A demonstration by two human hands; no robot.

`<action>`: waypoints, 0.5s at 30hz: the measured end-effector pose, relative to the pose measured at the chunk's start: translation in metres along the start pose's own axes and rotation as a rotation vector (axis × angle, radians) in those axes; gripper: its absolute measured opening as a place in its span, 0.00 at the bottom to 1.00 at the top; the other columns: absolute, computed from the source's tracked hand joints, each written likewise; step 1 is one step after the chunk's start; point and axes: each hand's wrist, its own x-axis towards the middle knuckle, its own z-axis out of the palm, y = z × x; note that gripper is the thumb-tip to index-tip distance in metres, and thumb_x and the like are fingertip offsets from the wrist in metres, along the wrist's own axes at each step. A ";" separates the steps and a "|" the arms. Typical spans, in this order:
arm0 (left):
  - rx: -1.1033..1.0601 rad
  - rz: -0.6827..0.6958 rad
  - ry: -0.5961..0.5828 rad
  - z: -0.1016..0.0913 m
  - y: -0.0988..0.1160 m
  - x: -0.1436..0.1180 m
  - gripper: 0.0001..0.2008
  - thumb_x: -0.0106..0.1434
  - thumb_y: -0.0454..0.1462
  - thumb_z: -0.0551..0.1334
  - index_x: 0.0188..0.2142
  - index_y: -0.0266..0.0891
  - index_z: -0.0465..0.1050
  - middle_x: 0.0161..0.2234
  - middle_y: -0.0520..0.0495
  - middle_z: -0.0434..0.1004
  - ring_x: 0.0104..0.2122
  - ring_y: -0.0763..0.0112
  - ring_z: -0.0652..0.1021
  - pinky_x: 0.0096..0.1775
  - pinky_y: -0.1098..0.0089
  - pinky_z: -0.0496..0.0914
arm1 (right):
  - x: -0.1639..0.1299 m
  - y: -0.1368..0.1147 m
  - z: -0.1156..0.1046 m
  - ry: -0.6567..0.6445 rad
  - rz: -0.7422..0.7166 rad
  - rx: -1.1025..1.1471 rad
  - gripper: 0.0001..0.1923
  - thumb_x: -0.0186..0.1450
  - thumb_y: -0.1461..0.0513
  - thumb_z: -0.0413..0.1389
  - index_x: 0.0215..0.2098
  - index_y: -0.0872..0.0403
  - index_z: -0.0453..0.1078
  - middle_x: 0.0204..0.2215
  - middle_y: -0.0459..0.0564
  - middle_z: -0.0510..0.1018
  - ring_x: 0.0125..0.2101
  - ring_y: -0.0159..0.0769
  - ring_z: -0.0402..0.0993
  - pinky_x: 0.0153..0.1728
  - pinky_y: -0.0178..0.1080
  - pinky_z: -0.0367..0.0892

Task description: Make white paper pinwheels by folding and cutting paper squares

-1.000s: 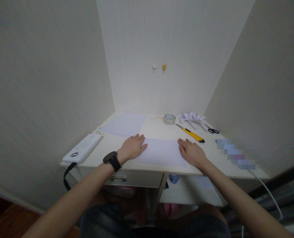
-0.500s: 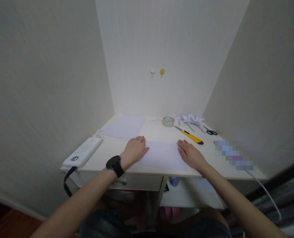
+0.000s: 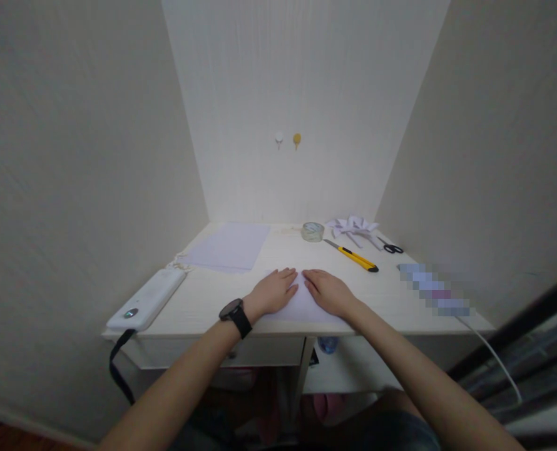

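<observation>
A pale lilac sheet of paper (image 3: 301, 310) lies at the front edge of the white desk, partly covered by both hands. My left hand (image 3: 275, 292), with a black watch on its wrist, rests flat on the sheet's left part, fingers stretched out. On the right part lies my right hand (image 3: 328, 292), its fingers also extended and pressing down. The fingertips of the two hands come close together near the sheet's far edge. Neither hand grips anything.
Behind the hands lie a tape roll (image 3: 312, 232), a yellow utility knife (image 3: 352, 255) with its blade out, folded paper strips (image 3: 353, 228) and black scissors (image 3: 393, 248). More paper (image 3: 231, 247) is at back left, a white device (image 3: 149, 299) at left, a pixelated object (image 3: 433, 291) at right.
Both hands have slid inward over the paper, the right one moving left, so their fingertips are now close together. The view has shifted slightly.
</observation>
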 end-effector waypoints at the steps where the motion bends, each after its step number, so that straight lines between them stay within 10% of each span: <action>1: -0.005 0.002 0.000 -0.001 -0.002 -0.001 0.25 0.72 0.42 0.47 0.63 0.32 0.61 0.64 0.37 0.62 0.63 0.60 0.64 0.62 0.56 0.58 | -0.003 0.003 -0.002 0.002 0.029 -0.007 0.24 0.72 0.58 0.41 0.61 0.60 0.64 0.57 0.58 0.73 0.57 0.41 0.68 0.59 0.42 0.61; 15: 0.139 0.015 0.112 -0.012 -0.006 0.018 0.17 0.72 0.39 0.50 0.46 0.38 0.76 0.45 0.41 0.77 0.46 0.59 0.75 0.47 0.61 0.69 | 0.038 0.003 -0.018 -0.029 -0.112 -0.450 0.15 0.71 0.64 0.46 0.40 0.59 0.75 0.38 0.61 0.80 0.44 0.46 0.72 0.42 0.41 0.62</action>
